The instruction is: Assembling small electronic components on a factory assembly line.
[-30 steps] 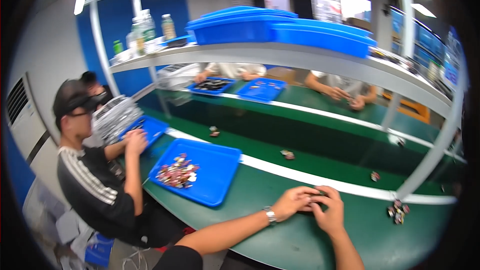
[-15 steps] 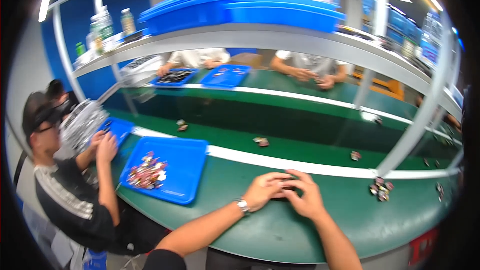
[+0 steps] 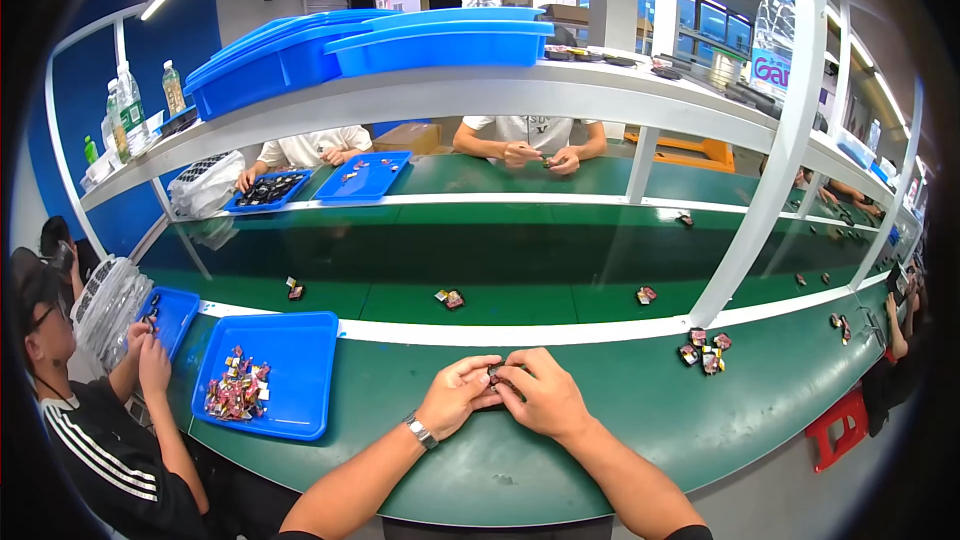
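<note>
Over the green worktop [image 3: 400, 470], my two hands meet in front of me. My left hand [image 3: 456, 396], with a metal-band watch on its wrist, grips a small dark part with a reddish bit [image 3: 494, 374]. The fingers of my right hand [image 3: 545, 396] close on the same part from the other side, covering most of it, so its exact kind is hidden. To the left lies a blue tray [image 3: 310, 370] with a heap of small red, white and yellow pieces [image 3: 238, 388]. Several similar dark-and-red parts [image 3: 708, 350] sit clustered to the right, beside a post.
A conveyor belt [image 3: 560, 305] carrying spaced small parts runs beyond a white rail. Overhead, a shelf [image 3: 420, 75] holds blue bins [image 3: 440, 45] and bottles. A metal post [image 3: 760, 170] rises at right. Co-workers sit left, opposite and far right. A red stool [image 3: 838, 430] stands at right.
The view has turned to the right and steadied, so the surroundings appear shifted left. My hands stay together, and the small part between them shows more clearly.
</note>
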Available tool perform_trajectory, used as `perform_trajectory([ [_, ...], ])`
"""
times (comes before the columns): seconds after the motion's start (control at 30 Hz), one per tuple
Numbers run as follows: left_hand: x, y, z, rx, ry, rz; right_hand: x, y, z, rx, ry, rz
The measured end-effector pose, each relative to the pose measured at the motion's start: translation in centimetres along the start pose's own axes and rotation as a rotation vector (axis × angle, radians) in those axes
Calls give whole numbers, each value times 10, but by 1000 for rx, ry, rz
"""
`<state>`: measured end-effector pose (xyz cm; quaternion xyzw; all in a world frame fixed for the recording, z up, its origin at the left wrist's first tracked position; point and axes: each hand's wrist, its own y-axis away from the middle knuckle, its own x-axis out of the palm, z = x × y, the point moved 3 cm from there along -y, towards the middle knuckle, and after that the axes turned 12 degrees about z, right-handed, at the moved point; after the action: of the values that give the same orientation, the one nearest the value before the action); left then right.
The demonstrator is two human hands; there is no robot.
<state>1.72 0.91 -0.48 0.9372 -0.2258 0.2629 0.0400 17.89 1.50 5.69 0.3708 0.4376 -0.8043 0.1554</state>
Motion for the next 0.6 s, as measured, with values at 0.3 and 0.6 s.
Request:
perform_trajectory([
  [0.3,-3,-3,3,1,6,-2,9,3,-7,31,67,13],
  [0.6,1,-5,5,3,-31,-4,14,4,-5,63,112,0],
])
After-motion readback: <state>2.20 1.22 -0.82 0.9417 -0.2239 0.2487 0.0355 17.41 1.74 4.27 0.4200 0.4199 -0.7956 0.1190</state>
